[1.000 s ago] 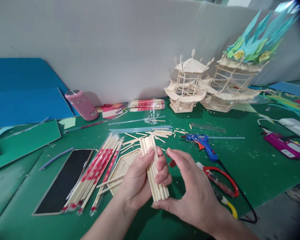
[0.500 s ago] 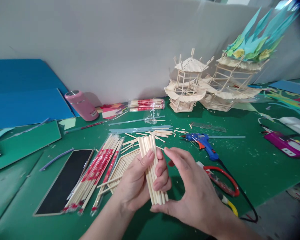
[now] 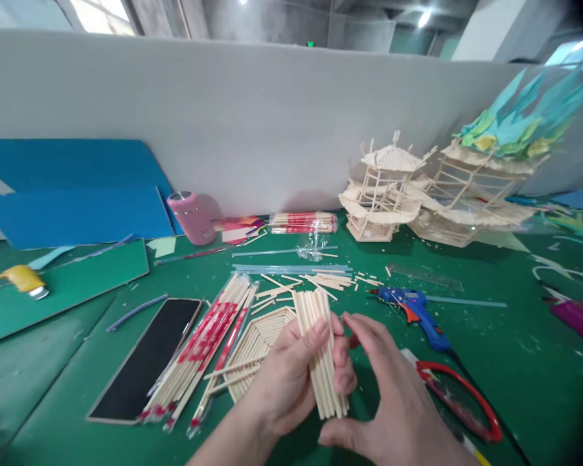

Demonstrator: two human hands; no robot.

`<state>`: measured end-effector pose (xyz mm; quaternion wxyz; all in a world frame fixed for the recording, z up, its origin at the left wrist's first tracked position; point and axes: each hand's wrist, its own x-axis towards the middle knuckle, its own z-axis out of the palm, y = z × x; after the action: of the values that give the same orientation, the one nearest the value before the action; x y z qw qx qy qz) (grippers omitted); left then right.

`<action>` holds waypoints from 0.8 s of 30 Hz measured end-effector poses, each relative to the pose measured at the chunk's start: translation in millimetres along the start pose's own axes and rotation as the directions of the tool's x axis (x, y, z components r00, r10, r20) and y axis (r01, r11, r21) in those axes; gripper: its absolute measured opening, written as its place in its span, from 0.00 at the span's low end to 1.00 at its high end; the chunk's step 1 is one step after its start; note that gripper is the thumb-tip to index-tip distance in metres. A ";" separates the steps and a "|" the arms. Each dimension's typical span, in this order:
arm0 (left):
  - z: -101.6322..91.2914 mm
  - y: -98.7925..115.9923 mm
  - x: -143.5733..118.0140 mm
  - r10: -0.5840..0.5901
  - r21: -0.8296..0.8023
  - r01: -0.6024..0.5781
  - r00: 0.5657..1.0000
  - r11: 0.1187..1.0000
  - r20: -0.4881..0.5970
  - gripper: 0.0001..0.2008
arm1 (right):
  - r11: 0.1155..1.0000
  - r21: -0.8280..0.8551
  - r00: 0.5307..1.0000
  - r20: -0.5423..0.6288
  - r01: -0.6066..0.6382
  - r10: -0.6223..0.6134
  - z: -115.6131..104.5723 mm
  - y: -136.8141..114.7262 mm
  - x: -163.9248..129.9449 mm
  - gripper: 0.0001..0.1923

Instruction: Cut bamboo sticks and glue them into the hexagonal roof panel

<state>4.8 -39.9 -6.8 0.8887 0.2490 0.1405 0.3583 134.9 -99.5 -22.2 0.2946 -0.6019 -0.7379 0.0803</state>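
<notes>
Hands meet over the green counter [image 3: 490, 362]. Left hand [image 3: 286, 382] is wrapped around a flat bundle of bamboo sticks [image 3: 320, 353], holding it upright and slightly tilted above the counter; right hand [image 3: 393, 401] cups the bundle's lower end with its thumb and touches the upper sticks with its fingertips. Under the bundle lies a flat hexagonal stick panel [image 3: 257, 343], with wrapped chopsticks [image 3: 204, 343] just beside it. A blue glue gun [image 3: 415, 307] and red-handled cutters [image 3: 459, 401] lie near the right hand.

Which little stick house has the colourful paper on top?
The right-hand stick house, by the table's far right edge; blue-green paper covers its roof. The left one is bare wood.
</notes>
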 end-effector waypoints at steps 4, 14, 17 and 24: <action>-2.2 -3.5 0.5 0.039 0.007 -0.039 0.999 0.999 -0.025 0.09 | 0.999 -0.023 0.998 -0.056 0.035 -0.037 6.6 7.1 2.3 0.54; -6.7 -12.1 -2.5 0.073 0.348 -0.025 0.990 0.937 -0.124 0.13 | 0.854 0.514 0.997 0.053 -0.080 0.062 -4.5 16.7 10.7 0.33; -3.5 -12.0 -5.7 0.074 0.487 -0.022 0.993 0.873 -0.088 0.15 | 0.734 0.662 0.988 0.131 -0.153 0.087 -7.7 10.2 21.1 0.27; 3.8 -9.3 -4.8 0.093 0.712 -0.099 0.995 0.695 0.047 0.14 | 0.681 0.720 0.990 0.130 -0.135 0.059 -9.5 5.0 31.9 0.23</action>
<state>8.4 -50.3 -8.3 0.7035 0.5819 0.2519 0.3209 140.9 -70.6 -6.1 0.4686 -0.4694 -0.6259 0.4102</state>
